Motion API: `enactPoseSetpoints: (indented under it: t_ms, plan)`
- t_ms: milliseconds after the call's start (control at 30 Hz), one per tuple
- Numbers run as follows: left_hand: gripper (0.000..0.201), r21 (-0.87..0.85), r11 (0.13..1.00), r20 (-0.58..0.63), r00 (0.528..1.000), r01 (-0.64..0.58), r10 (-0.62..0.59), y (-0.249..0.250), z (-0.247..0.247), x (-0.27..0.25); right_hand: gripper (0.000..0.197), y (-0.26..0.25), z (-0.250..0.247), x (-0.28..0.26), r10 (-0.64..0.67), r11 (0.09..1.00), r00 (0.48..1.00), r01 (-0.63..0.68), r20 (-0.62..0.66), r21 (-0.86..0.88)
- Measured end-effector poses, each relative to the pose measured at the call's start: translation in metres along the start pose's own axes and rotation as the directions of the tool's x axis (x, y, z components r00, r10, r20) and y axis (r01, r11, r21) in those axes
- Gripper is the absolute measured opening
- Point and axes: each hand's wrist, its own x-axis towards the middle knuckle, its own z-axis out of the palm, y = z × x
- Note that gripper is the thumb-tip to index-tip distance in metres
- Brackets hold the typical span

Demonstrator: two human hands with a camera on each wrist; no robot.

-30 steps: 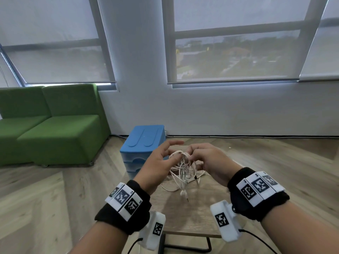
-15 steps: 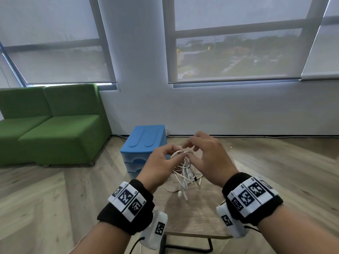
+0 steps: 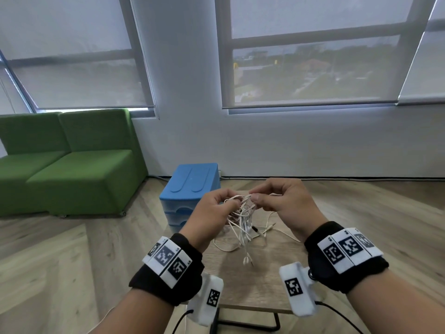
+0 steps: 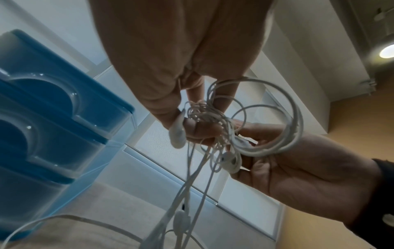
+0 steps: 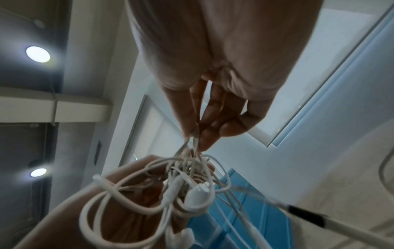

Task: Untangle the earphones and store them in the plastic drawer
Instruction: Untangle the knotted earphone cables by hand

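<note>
Together, two hands hold one tangled bundle of white earphones [image 3: 242, 213] above the small wooden counter [image 3: 265, 285].

Left hand [image 3: 209, 213] has its fingers curled round the knot, its grip closed on the cords; right hand [image 3: 281, 201] pinches a strand at the top of the same knot between thumb and fingertips [image 5: 204, 138]. Loose cords, one jack plug and at least two earbuds hang down, some trailing onto the counter. One blue plastic drawer unit [image 3: 192, 186] stands just beyond the counter's far left corner, its drawers shut. One green sofa [image 3: 72, 162] sits well apart at left, under two blinded windows.
</note>
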Motion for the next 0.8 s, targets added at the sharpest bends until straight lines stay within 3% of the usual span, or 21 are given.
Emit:
enactPoseSetpoints:
  t_ms: [133,300,367,433,567,700,800]
  plan:
    - [0.005,0.054,0.998,-0.049,0.999,-0.012,0.015,-0.001,0.001,0.003,0.010,0.001,-0.001,-0.001,-0.014,0.998,1.000,0.012,-0.027,-0.061]
    - [0.006,0.147,0.987,-0.089,0.993,-0.062,0.076,-0.003,0.004,0.003,0.010,-0.006,0.002,-0.001,-0.214,0.869,0.969,0.248,0.127,-0.429]
    - [0.007,0.130,0.989,-0.097,0.992,-0.068,0.081,-0.003,0.005,0.002,0.011,-0.005,0.002,-0.001,-0.251,0.843,0.961,0.276,0.116,-0.461]
    - [0.010,0.077,0.995,-0.100,0.992,-0.071,0.078,-0.002,0.006,0.002,0.011,-0.002,0.000,-0.001,-0.242,0.890,0.966,0.259,0.092,-0.376]
    - [0.019,-0.041,0.999,-0.078,0.997,-0.028,0.025,0.001,0.007,0.002,0.009,0.001,-0.003,-0.007,-0.151,0.988,0.987,0.150,0.047,0.029]
    - [0.020,-0.052,0.999,-0.049,0.999,-0.005,0.003,0.003,0.008,0.003,0.017,0.002,-0.004,-0.011,-0.042,0.952,0.999,0.036,0.012,0.305]
    - [0.019,-0.038,0.999,-0.044,0.999,-0.008,0.007,0.004,0.009,0.003,0.012,0.003,-0.010,-0.010,0.078,0.903,0.996,-0.093,0.053,0.419]
